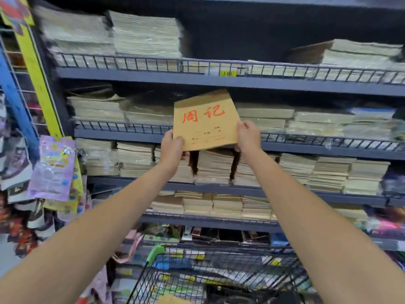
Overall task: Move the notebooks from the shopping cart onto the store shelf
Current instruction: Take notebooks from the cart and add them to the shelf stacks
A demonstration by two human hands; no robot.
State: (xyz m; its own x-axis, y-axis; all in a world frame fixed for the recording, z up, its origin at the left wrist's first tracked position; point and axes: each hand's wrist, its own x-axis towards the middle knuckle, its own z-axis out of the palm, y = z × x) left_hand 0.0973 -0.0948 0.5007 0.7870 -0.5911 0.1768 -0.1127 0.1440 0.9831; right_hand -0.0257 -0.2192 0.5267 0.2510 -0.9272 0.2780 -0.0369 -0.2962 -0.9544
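**Brown notebook held up to the middle shelf**

The store shelf (pixel 153 78) fills the frame in dark tiers with low wire rails; nearly every tier carries flat stacks of pale notebooks (pixel 144 34), some in clear wrap; a yellow price tag (pixel 228 73) on the upper rail seems to read 200. At the bottom centre of the frame stands the black wire shopping cart (pixel 219 251) with a green handle piece (pixel 156 252); inside lie colourful printed packs, too blurred to read. Printed packets (pixel 52 167) hang at the left edge. In the centre of the frame, the brown notebook (pixel 205 119) is held tilted in front of the second tier's rail, with its top edge just under the board above; its cover bears the red characters 周记 and faint ruled lines below. The left hand (pixel 173 150) grips the lower left corner, thumb on the cover, fingers (pixel 185 155) curled beneath; the right hand (pixel 248 136) pinches the right edge, thumb in front, fingers (pixel 236 148) behind.
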